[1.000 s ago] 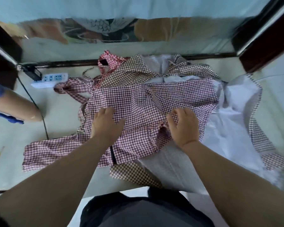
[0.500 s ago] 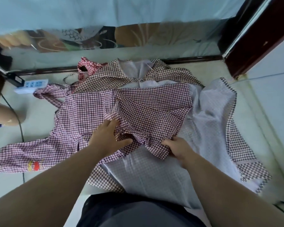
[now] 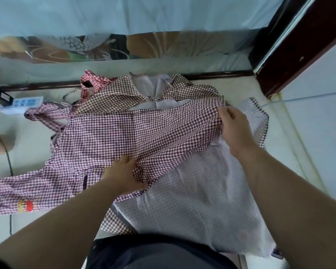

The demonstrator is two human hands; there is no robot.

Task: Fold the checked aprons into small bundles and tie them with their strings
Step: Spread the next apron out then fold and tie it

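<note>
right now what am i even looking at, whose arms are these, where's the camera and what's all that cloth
There is no machine here. A person wears one camera on the head, and it looks down at their own two bare arms. On the pale surface a red-and-white checked cloth apron is spread over a paler checked apron that seems to be turned inside out. The right hand pinches the red apron's far right corner. The left hand presses on its near edge. A white power strip lies at the far left. The job is to fold the aprons into bundles.
</note>
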